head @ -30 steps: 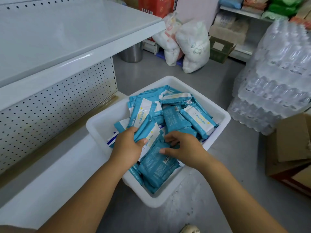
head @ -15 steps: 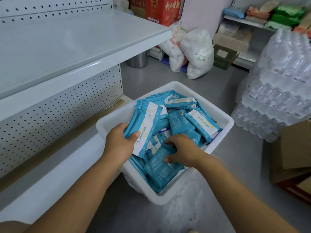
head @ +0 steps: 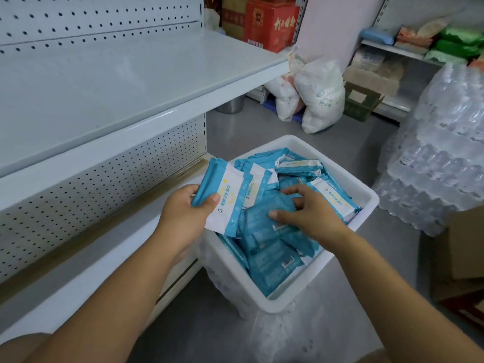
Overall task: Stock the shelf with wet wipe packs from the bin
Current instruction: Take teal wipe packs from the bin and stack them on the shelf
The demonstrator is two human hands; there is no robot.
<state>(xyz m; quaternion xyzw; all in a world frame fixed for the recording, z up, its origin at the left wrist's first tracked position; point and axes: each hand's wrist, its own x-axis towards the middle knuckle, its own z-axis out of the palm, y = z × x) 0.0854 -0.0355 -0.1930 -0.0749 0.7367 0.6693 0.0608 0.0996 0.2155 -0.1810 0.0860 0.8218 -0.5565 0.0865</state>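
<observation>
holding: my left grip [head: 183, 216] is closed on a white-and-teal wet wipe pack [head: 227, 200], thumb across its front face, fingers hidden behind it.
held pack position: raised above the near-left rim of the bin, tilted up on end, printed face toward me; a second pack sits right behind it and i cannot tell whether i hold that one too.
right grip [head: 311, 216]: down inside the bin, fingers bent and spread over a teal pack [head: 262, 218], thumb tip on its near edge, fingertips on its far side; that pack lies flat on the pile.
bin [head: 366, 203]: white plastic, standing on the grey floor [head: 340, 142] just beside the lower shelf, nearly full.
loose packs [head: 275, 263]: heaped every way in the bin, some barcode side up, some white face up, all below and to the right of the held pack.
upper shelf [head: 131, 82]: white, to the left of and above my left grip.
lower shelf [head: 65, 279]: white, under my left forearm, with the perforated back panel [head: 104, 184] behind it.
around: shrink-wrapped water bottles [head: 440, 166] stacked to the right, white sacks [head: 322, 95] and a red carton [head: 272, 22] at the back, a cardboard box [head: 466, 252] at the right edge.
</observation>
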